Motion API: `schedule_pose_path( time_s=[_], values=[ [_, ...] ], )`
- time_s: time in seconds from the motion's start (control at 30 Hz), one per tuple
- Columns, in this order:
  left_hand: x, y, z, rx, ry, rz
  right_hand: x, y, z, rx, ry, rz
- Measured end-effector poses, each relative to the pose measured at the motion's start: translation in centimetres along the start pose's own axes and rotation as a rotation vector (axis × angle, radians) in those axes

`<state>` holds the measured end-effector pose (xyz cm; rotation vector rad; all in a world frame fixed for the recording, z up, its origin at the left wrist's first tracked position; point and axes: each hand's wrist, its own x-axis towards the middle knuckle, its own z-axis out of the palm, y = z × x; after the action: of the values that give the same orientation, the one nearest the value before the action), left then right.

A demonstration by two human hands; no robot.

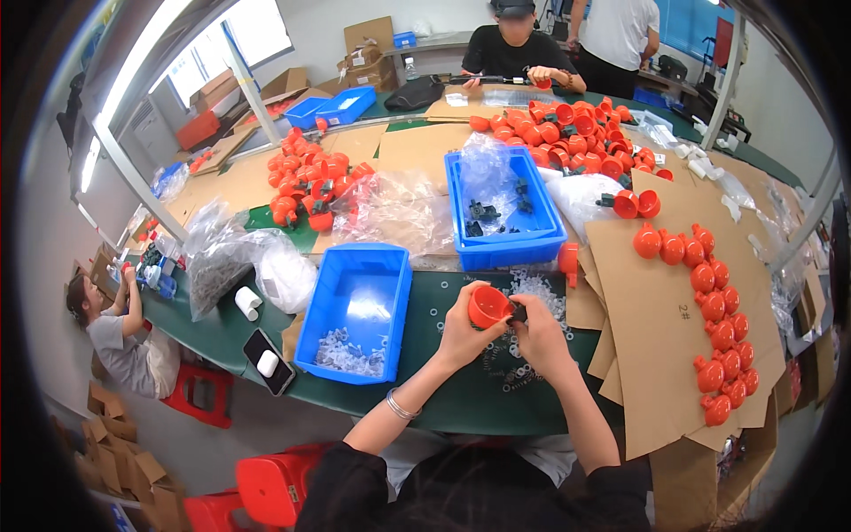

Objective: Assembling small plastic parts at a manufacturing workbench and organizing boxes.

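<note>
My left hand (461, 337) is closed around a red plastic cup (487, 308), its open mouth tilted up toward me. My right hand (542, 341) pinches a small black fitting (518, 311) at the cup's right side, touching it; the fingers partly hide where the two meet. Below and beyond the hands, small clear rings (537, 287) lie scattered on the green tabletop (425, 399). Left of my left hand stands a blue bin (399, 306) with small clear plastic parts (348, 355) in its near end. Another blue bin (514, 256), beyond the hands, holds black fittings (483, 211) and a plastic bag.
On cardboard (651, 355) at the right, red cups (720, 335) stand in rows. Red cup piles (306, 177) lie farther off. A phone (269, 362) with a white case on it rests left of the near bin. Co-workers sit across (519, 53) and at the left (133, 337).
</note>
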<state>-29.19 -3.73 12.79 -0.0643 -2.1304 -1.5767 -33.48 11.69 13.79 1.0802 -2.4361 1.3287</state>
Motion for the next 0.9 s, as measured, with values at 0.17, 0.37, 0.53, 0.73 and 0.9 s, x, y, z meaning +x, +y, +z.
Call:
schedule_pose_path(
  time_s=[0.17, 0.37, 0.53, 0.73, 0.9],
  values=[
    [2.6, 0.8, -0.9, 0.074, -0.029, 0.081, 1.9, -0.3, 0.2, -0.257, 0.069, -0.121],
    [2.2, -0.1, -2.7, 0.098, 0.123, 0.083, 3.6, -1.5, 2.1, -0.209, 0.097, -0.233],
    [0.8, -2.0, 1.7, -0.022, 0.183, 0.104, 1.0, 2.0, 1.8, -0.241, 0.143, -0.205],
    [1.1, -4.9, 5.7, -0.156, 0.294, 0.217, 0.9, 1.8, 0.5, -0.317, -0.011, -0.224],
    [1.1, -4.8, 4.2, -0.145, 0.378, 0.255, 1.8, 2.8, 2.0, -0.470, 0.010, -0.324]
  ],
)
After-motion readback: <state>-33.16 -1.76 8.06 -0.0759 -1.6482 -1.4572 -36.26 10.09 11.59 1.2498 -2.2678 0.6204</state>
